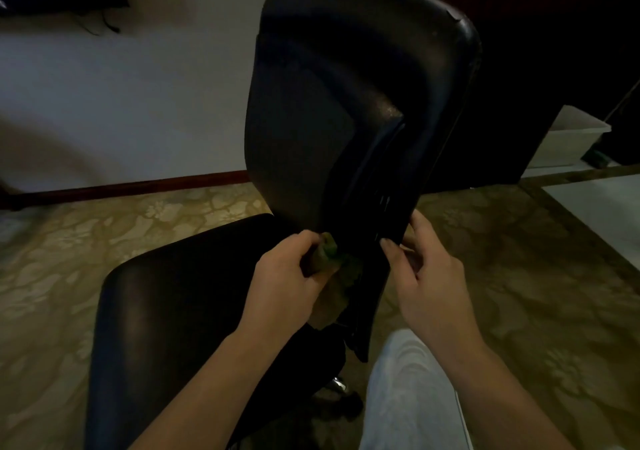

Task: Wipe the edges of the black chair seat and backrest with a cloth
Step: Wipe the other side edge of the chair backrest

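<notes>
The black chair stands before me, seen from behind and the side. Its backrest (pixel 332 103) rises at the centre and its seat (pixel 173 311) spreads to the lower left. My left hand (pixel 287 276) grips a bunched green-brown cloth (pixel 332 276) against the lower edge of the backrest, where it meets the seat. My right hand (pixel 426 276) holds the backrest's rear support at its lower right edge, fingers curled round the black plastic. Part of the cloth hangs down below my left hand.
A patterned tan carpet (pixel 519 276) covers the floor. A white wall with a dark red skirting board (pixel 138 186) runs behind. A white box (pixel 571 137) stands at the right by dark furniture. My pale trouser leg (pixel 412 397) is beside the chair base.
</notes>
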Tool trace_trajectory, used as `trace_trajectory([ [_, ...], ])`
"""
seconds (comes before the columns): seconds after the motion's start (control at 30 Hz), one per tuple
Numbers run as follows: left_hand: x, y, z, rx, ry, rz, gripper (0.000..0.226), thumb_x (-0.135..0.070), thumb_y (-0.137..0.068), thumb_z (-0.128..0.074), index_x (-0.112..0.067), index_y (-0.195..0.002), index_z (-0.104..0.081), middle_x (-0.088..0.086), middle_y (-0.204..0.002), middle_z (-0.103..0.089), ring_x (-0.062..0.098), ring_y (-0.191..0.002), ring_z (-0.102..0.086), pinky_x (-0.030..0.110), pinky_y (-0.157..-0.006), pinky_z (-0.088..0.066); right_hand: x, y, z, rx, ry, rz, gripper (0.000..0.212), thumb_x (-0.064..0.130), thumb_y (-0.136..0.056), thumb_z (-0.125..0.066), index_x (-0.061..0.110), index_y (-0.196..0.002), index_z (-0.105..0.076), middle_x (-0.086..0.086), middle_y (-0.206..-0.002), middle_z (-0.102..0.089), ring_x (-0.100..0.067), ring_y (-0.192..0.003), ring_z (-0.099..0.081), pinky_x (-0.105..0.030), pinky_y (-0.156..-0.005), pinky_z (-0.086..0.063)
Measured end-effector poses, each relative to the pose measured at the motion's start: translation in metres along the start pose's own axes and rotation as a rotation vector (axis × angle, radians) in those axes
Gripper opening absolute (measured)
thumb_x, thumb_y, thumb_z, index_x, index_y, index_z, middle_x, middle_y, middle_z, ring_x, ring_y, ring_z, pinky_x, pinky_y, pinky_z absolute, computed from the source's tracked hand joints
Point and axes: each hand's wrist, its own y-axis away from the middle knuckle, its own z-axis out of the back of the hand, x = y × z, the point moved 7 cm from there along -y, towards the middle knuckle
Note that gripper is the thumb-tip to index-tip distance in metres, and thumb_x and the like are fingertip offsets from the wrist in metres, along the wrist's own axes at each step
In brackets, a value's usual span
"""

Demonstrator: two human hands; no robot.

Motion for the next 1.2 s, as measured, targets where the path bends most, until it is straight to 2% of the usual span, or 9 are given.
trace_trajectory([
  [0.13, 0.005, 0.008, 0.003, -0.004, 0.003, 0.023, 0.020, -0.021, -0.088, -0.073, -0.032, -0.103, -0.068, -0.013, -0.099, -0.068, 0.002, -0.097, -0.064, 0.036, -0.085, -0.057, 0.003, 0.001, 0.000, -0.005, 0.014, 0.019, 0.048, 0.025, -0.099, -0.056, 0.036, -0.144, -0.043, 0.030, -0.099, -0.068, 0.009, -0.093, -0.065, -0.007, -0.073, -0.049],
  [0.23, -0.015, -0.001, 0.010, -0.085, -0.003, -0.055, 0.018, -0.025, -0.088, -0.074, -0.033, -0.103, -0.068, -0.016, -0.097, -0.067, -0.002, -0.096, -0.063, 0.022, -0.082, -0.054, 0.003, 0.001, 0.000, -0.006, 0.028, 0.022, 0.049, 0.025, -0.099, -0.056, 0.034, -0.146, -0.042, 0.024, -0.098, -0.070, 0.007, -0.091, -0.066, -0.009, -0.073, -0.050],
  [0.3, -0.025, -0.008, 0.010, -0.099, -0.012, -0.088, 0.019, -0.025, -0.087, -0.075, -0.032, -0.103, -0.068, -0.016, -0.096, -0.067, -0.002, -0.095, -0.063, 0.019, -0.081, -0.053, 0.003, 0.001, 0.000, -0.013, 0.025, 0.020, 0.050, 0.024, -0.099, -0.056, 0.034, -0.146, -0.042, 0.023, -0.099, -0.069, 0.008, -0.092, -0.065, -0.008, -0.072, -0.050],
  [0.6, 0.019, 0.015, -0.007, 0.017, 0.098, 0.124, 0.023, -0.019, -0.090, -0.070, -0.033, -0.107, -0.067, -0.015, -0.105, -0.069, -0.002, -0.102, -0.064, 0.035, -0.091, -0.057, 0.000, 0.001, 0.000, -0.020, 0.002, 0.018, 0.049, 0.024, -0.099, -0.057, 0.031, -0.146, -0.043, 0.024, -0.102, -0.069, 0.010, -0.093, -0.065, -0.006, -0.075, -0.049],
  [0.73, 0.010, 0.016, -0.003, -0.081, 0.099, 0.057, 0.019, -0.021, -0.089, -0.072, -0.032, -0.104, -0.067, -0.015, -0.099, -0.069, -0.001, -0.097, -0.065, 0.029, -0.085, -0.058, 0.000, 0.002, -0.002, -0.021, -0.017, 0.018, 0.051, 0.023, -0.099, -0.056, 0.030, -0.147, -0.041, 0.020, -0.109, -0.069, 0.010, -0.098, -0.064, -0.006, -0.079, -0.048],
  [0.9, -0.014, 0.000, 0.005, -0.136, 0.089, -0.060, 0.019, -0.022, -0.088, -0.073, -0.029, -0.105, -0.068, -0.015, -0.097, -0.069, -0.001, -0.097, -0.064, 0.021, -0.084, -0.055, 0.000, 0.001, -0.001, -0.028, 0.008, 0.024, 0.051, 0.024, -0.100, -0.056, 0.033, -0.147, -0.041, 0.025, -0.109, -0.066, 0.012, -0.100, -0.062, -0.004, -0.076, -0.046],
  [1.03, -0.005, 0.000, -0.001, -0.098, 0.104, -0.024, 0.021, -0.021, -0.088, -0.074, -0.031, -0.105, -0.067, -0.015, -0.099, -0.069, 0.000, -0.098, -0.065, 0.029, -0.086, -0.057, 0.000, 0.001, -0.001, -0.033, 0.017, 0.016, 0.051, 0.026, -0.100, -0.055, 0.036, -0.147, -0.040, 0.023, -0.109, -0.067, 0.011, -0.099, -0.063, -0.006, -0.079, -0.049],
  [1.13, 0.017, 0.009, -0.009, -0.043, 0.130, 0.058, 0.022, -0.018, -0.088, -0.073, -0.030, -0.106, -0.067, -0.014, -0.102, -0.069, 0.001, -0.101, -0.065, 0.034, -0.089, -0.058, 0.000, 0.002, -0.001, -0.042, 0.009, 0.026, 0.049, 0.023, -0.100, -0.056, 0.033, -0.146, -0.042, 0.018, -0.094, -0.071, 0.007, -0.085, -0.066, -0.005, -0.071, -0.047],
  [1.2, 0.030, 0.018, -0.012, -0.032, 0.124, 0.104, 0.022, -0.017, -0.089, -0.073, -0.030, -0.106, -0.068, -0.013, -0.104, -0.069, 0.001, -0.102, -0.065, 0.036, -0.090, -0.058, 0.001, 0.003, -0.001, -0.041, -0.007, 0.030, 0.049, 0.021, -0.100, -0.056, 0.030, -0.146, -0.043, 0.019, -0.098, -0.071, 0.009, -0.088, -0.066, -0.003, -0.073, -0.046],
])
